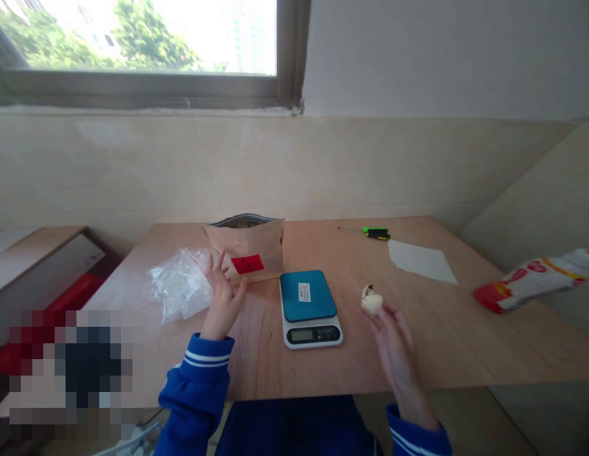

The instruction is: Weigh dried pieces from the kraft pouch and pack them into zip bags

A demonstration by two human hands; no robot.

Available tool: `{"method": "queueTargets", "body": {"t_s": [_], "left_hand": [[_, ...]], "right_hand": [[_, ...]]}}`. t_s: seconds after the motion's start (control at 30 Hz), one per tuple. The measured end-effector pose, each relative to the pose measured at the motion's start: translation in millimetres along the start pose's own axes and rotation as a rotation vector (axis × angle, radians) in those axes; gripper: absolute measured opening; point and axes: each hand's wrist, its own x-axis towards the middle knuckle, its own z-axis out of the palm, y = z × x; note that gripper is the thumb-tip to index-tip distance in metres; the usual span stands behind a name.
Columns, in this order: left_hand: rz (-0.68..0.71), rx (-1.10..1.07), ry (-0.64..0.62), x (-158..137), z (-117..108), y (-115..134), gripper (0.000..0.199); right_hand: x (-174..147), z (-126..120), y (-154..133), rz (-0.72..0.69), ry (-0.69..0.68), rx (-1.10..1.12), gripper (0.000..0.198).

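Between the fingertips of my right hand (394,335) is a small cream-coloured, rounded piece (372,301) with a dark hollow in its top, much like a mushroom. It is held above the table, to the right of a kitchen scale (315,340) with a blue top plate and a white base. My left hand (223,294) is raised with its fingers apart, holding nothing. Behind it stands an unzipped brown paper pouch (270,247) with a red label; its contents are hardly visible. Crumpled clear plastic bags (178,285) lie just left of that hand.
Two screwdrivers (376,233), with green and black handles, lie toward the back right. Beside them is a white paper sheet (422,261). A white and red bottle (536,278) stands tilted in view at the right. The wooden table (294,373) ends near my lap.
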Motion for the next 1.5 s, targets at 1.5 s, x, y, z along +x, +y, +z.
{"method": "queueTargets", "body": {"t_s": [1.5], "left_hand": [[-0.416, -0.301, -0.540, -114, 1, 63, 0.030]], "right_hand": [[2, -52, 60, -0.448, -0.149, -0.887, 0.030]]}}
